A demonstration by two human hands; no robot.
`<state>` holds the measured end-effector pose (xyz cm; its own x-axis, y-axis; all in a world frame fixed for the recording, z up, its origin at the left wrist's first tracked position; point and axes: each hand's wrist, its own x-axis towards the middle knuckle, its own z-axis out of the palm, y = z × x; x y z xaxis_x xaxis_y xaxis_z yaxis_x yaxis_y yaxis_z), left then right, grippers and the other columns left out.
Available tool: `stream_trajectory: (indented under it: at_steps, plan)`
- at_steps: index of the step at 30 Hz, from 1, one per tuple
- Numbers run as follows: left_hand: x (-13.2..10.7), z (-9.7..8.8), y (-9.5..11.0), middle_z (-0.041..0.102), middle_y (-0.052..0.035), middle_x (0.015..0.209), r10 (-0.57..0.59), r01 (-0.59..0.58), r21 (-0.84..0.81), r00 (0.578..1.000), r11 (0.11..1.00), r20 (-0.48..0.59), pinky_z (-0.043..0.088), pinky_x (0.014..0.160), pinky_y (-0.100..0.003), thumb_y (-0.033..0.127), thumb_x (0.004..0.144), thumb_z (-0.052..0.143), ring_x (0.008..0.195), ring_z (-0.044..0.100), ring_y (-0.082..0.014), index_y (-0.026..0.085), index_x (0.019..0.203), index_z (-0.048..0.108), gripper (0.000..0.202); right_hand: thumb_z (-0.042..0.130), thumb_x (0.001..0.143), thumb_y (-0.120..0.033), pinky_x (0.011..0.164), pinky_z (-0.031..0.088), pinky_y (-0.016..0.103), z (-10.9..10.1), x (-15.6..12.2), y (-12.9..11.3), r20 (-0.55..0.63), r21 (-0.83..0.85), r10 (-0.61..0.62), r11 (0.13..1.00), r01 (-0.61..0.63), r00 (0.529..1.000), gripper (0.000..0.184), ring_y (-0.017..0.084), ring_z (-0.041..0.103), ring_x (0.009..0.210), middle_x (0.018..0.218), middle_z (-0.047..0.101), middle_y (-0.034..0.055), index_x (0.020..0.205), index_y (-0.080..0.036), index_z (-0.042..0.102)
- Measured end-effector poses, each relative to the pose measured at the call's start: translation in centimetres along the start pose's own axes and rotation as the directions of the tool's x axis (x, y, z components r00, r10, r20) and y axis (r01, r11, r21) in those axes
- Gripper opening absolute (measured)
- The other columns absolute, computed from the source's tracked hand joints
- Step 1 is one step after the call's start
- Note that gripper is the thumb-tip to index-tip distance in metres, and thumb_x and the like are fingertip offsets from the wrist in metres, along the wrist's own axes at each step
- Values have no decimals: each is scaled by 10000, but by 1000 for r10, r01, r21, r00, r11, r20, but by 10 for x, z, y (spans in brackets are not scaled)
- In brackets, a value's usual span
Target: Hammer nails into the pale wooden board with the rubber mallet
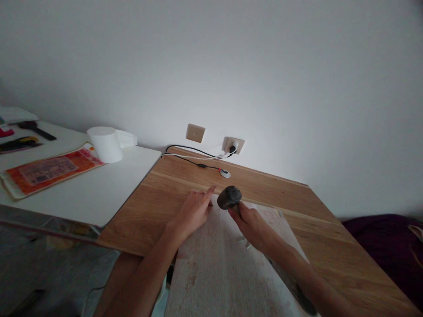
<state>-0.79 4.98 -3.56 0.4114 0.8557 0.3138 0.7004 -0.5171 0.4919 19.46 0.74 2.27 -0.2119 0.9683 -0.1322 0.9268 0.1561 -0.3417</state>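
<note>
A pale, worn board [211, 273] lies on the wooden tabletop and runs toward me. My right hand [251, 222] is closed round the handle of a mallet [229, 197], its dark, blunt head held above the far part of the board. The handle's lower end shows beneath my right forearm. At the board's far left corner rests my left hand [197, 204], one finger stretched toward the mallet head and the thumb side apart from it. Nothing is visible in its fingers. Small light pieces of hardware [247, 245], perhaps screws, lie on the board beside my right wrist.
The wooden tabletop [142, 207] meets a wall with a socket [234, 145] and cables [191, 155]. On the left, a white table [132, 176] bears a white roll [105, 144], a red-orange packet [56, 169] and tools. Dark purple fabric [380, 237] lies at right.
</note>
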Motion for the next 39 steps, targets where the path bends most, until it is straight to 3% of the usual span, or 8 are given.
stream_trajectory:
  at_steps: [6, 11, 15, 21, 26, 34, 39]
  plan:
    - [-1, 5, -5, 781, -115, 1099, 10, -10, -2, 1000, 1000, -2, 519, 1025, -451, 24, 897, 545, 1075, 718, -276, 118, 1587, 356, 721, 378, 1108, -305, 658, 369, 316, 3, 0, -12, 29, 0, -4, 1000, 4, 1000, 246, 301, 770, 909, 951, 794, 162, 1128, -170, 582]
    - [-2, 5, -3, 772, -97, 1105, -15, 13, -58, 999, 998, -35, 514, 1040, -454, 81, 896, 619, 1100, 709, -276, 141, 1576, 384, 722, 350, 1116, -299, 676, 385, 322, 5, -5, -2, 35, -37, 14, 999, -12, 999, 262, 286, 760, 877, 912, 772, 140, 1106, -176, 581]
    - [-2, 3, 0, 784, -97, 1082, -19, 19, -5, 1000, 1000, -17, 516, 1027, -455, 73, 899, 615, 1059, 722, -275, 151, 1554, 426, 686, 388, 1102, -295, 654, 388, 323, 5, -6, 5, 69, -63, 27, 998, -23, 997, 254, 271, 746, 799, 819, 741, 120, 992, -186, 590]
    - [0, 2, -1, 793, -105, 1089, 9, -9, 4, 1000, 1000, 19, 506, 1038, -472, 26, 902, 554, 1074, 727, -284, 136, 1572, 396, 697, 368, 1117, -315, 686, 394, 319, 0, -3, -7, 36, -42, 9, 999, -8, 999, 256, 290, 761, 922, 938, 773, 147, 1095, -178, 584]
    - [-1, 6, -4, 753, -169, 1211, 30, -30, 46, 999, 998, 11, 503, 1041, -468, 41, 914, 555, 1150, 705, -309, 121, 1593, 348, 714, 372, 1117, -310, 649, 369, 309, 3, 0, -16, 47, -29, -9, 1000, 11, 999, 253, 286, 765, 888, 925, 781, 151, 1097, -177, 587]
    - [-3, 1, 0, 771, -105, 1114, -12, 12, -13, 1000, 1000, -1, 497, 1051, -471, 88, 919, 597, 1122, 693, -289, 114, 1576, 367, 697, 405, 1100, -268, 648, 382, 296, 6, -5, -1, 45, -57, 18, 998, -15, 999, 215, 244, 744, 786, 791, 733, 83, 993, -201, 579]
    - [-2, 3, -2, 774, -121, 1145, 7, -8, 40, 1000, 999, 28, 481, 1057, -484, 54, 915, 557, 1126, 695, -293, 91, 1582, 352, 699, 399, 1101, -288, 657, 388, 305, 5, -5, 1, 35, -56, 8, 998, -6, 999, 225, 271, 752, 833, 848, 752, 121, 993, -199, 574]
